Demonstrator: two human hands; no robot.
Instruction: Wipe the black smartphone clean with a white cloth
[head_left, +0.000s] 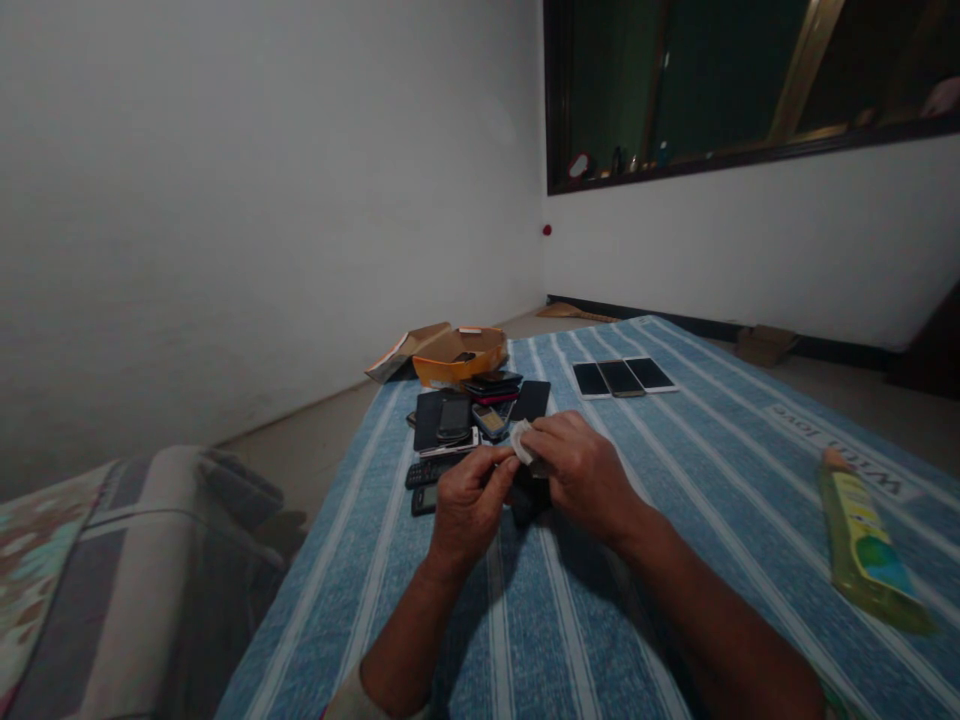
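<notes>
Both my hands meet over a blue striped cloth (675, 470) at the middle of the view. My left hand (469, 505) is closed around a dark phone (529, 497), which is mostly hidden by the fingers. My right hand (585, 470) pinches a small white wad of cloth or tissue (521, 440) and presses it against the phone. Just beyond my hands lies a pile of several old phones (465, 420), dark and of mixed shapes.
An open orange cardboard box (457, 355) stands behind the pile. Three flat phones (622, 377) lie side by side further right. A yellow-green bottle (862, 540) lies near the right edge. A folded blanket (127, 560) is at the lower left. White walls surround.
</notes>
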